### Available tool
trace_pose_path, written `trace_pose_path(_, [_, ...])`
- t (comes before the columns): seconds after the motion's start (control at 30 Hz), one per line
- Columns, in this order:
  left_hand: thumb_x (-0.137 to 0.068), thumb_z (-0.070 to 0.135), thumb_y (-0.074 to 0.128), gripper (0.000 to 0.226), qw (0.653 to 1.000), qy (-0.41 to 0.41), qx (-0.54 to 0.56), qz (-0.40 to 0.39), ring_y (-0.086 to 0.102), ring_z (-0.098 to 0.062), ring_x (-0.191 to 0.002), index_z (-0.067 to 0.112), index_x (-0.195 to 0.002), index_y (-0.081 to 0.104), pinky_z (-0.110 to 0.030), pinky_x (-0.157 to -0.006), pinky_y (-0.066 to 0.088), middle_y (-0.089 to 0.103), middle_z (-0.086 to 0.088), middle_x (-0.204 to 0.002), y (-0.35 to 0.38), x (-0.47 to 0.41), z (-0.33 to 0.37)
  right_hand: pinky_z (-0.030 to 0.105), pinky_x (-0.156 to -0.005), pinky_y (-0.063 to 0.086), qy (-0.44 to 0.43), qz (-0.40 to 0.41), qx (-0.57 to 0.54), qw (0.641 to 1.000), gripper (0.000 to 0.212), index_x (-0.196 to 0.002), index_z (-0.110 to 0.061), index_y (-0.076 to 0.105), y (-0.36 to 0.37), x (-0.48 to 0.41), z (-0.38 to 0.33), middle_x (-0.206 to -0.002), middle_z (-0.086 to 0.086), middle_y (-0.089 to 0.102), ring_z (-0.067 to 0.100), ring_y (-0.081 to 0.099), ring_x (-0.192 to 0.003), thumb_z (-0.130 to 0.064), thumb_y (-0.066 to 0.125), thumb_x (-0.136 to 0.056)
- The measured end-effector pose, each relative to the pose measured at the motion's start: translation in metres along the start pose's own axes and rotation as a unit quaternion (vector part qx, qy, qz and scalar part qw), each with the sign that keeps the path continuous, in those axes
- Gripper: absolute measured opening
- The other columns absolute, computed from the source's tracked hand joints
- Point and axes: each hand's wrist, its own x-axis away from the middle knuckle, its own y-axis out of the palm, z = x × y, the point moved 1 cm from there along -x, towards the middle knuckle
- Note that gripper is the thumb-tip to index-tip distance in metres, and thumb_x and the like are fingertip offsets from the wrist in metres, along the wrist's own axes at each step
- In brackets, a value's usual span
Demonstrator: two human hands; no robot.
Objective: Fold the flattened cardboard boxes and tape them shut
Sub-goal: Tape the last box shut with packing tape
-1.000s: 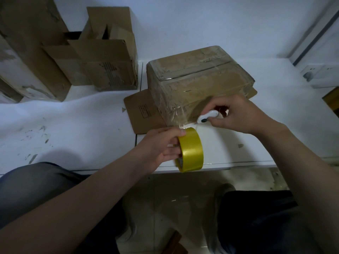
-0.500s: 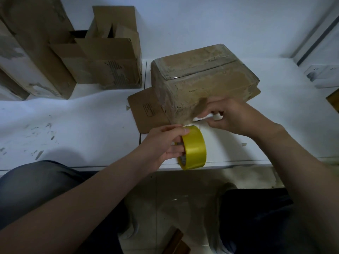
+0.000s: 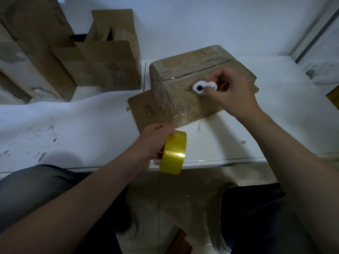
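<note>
White table (image 3: 82, 125): hands grip tape roll (image 3: 173, 152), cutter (image 3: 204, 87).

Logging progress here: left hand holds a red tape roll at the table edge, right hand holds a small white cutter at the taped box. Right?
Not quite. The head view shows the tape roll in the left hand is yellow, not red. The rest holds: the right hand holds the small white cutter at the taped box.

The closed brown cardboard box (image 3: 183, 74) sits angled on the white surface (image 3: 91, 125), with glossy clear tape over its near corner. A flat cardboard sheet (image 3: 145, 110) pokes out beneath its left side. A white cutter (image 3: 201, 87) is held before its near face. The yellow tape roll (image 3: 174, 153) is held on edge at the surface's front rim.
</note>
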Motion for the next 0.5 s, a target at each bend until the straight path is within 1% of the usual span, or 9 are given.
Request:
trace_pose_path(0.1, [-0.09,0.03,0.063,0.034,0.999,-0.001,-0.047,0.024,0.06,-0.028,-0.103,0.027,-0.124,0.063,-0.044,-0.088,0.054,0.056,-0.004,-0.121,-0.011,0.001,0.002,0.013,-0.063,0.043,0.044,0.064,0.006,0.997,0.015,-0.089,-0.028,0.063,0.01,-0.016,0.006,-0.079,-0.014,0.061,-0.001,0.052,-0.067,-0.019,0.074,-0.085])
trace_pose_path(0.2, [-0.09,0.028,0.06,0.029,0.997,-0.002,-0.076,0.032,0.057,-0.024,-0.101,0.026,-0.119,0.066,-0.047,-0.093,0.053,0.055,0.0,-0.116,-0.021,0.003,0.003,0.008,-0.061,0.04,0.077,0.086,0.04,0.992,0.012,-0.091,-0.025,0.064,0.015,-0.031,0.018,-0.079,-0.016,0.06,-0.006,0.051,-0.063,-0.025,0.075,-0.086])
trace_pose_path(0.23, [-0.09,0.028,0.059,0.028,0.996,-0.001,-0.086,0.036,0.056,-0.023,-0.1,0.026,-0.117,0.067,-0.047,-0.094,0.052,0.054,0.001,-0.115,-0.024,0.003,0.003,0.006,-0.062,0.039,0.086,0.079,0.061,0.991,0.012,-0.092,-0.026,0.064,0.017,-0.035,0.02,-0.082,-0.016,0.061,-0.008,0.053,-0.066,-0.029,0.075,-0.087])
trace_pose_path(0.27, [-0.09,0.028,0.059,0.027,0.995,0.0,-0.094,0.041,0.055,-0.023,-0.1,0.027,-0.116,0.067,-0.047,-0.094,0.052,0.054,0.002,-0.114,-0.028,0.003,0.004,0.008,-0.066,0.041,0.094,0.066,0.086,0.99,0.014,-0.095,-0.028,0.065,0.018,-0.037,0.023,-0.088,-0.014,0.063,-0.008,0.055,-0.075,-0.035,0.074,-0.087])
trace_pose_path(0.3, [-0.09,0.028,0.059,0.027,0.994,0.0,-0.099,0.047,0.054,-0.023,-0.099,0.027,-0.116,0.067,-0.045,-0.092,0.052,0.053,0.003,-0.113,-0.031,0.002,0.005,0.013,-0.076,0.044,0.094,0.057,0.126,0.986,0.018,-0.099,-0.03,0.066,0.02,-0.037,0.026,-0.098,-0.01,0.063,-0.003,0.057,-0.091,-0.042,0.072,-0.087])
trace_pose_path(0.33, [-0.09,0.028,0.06,0.028,0.993,0.0,-0.102,0.054,0.053,-0.022,-0.097,0.027,-0.117,0.066,-0.042,-0.088,0.051,0.052,0.004,-0.112,-0.035,0.002,0.006,0.022,-0.089,0.044,0.077,0.058,0.184,0.978,0.022,-0.104,-0.031,0.068,0.021,-0.036,0.028,-0.111,-0.004,0.061,0.011,0.055,-0.109,-0.047,0.069,-0.088])
trace_pose_path(0.37, [-0.091,0.027,0.06,0.028,0.993,0.002,-0.102,0.06,0.052,-0.021,-0.095,0.026,-0.119,0.065,-0.039,-0.084,0.05,0.051,0.005,-0.11,-0.038,0.001,0.007,0.028,-0.097,0.039,0.046,0.065,0.243,0.967,0.026,-0.108,-0.03,0.07,0.023,-0.033,0.026,-0.12,0.001,0.057,0.024,0.047,-0.119,-0.049,0.065,-0.09])
trace_pose_path(0.43, [-0.092,0.027,0.059,0.029,0.992,0.012,-0.097,0.075,0.052,-0.021,-0.094,0.025,-0.12,0.064,-0.037,-0.079,0.048,0.051,0.004,-0.109,-0.045,-0.001,0.011,0.028,-0.099,0.029,-0.051,0.076,0.283,0.955,0.028,-0.108,-0.029,0.074,0.027,-0.026,0.019,-0.121,0.004,0.055,0.031,0.04,-0.118,-0.047,0.058,-0.096])
trace_pose_path(0.5, [-0.091,0.027,0.06,0.03,0.992,0.029,-0.09,0.088,0.054,-0.024,-0.098,0.026,-0.121,0.064,-0.037,-0.079,0.048,0.052,0.0,-0.115,-0.049,-0.003,0.016,0.028,-0.094,0.026,-0.132,0.035,0.25,0.958,0.032,-0.104,-0.032,0.078,0.035,-0.018,0.01,-0.111,-0.003,0.06,0.029,0.039,-0.109,-0.051,0.053,-0.098])
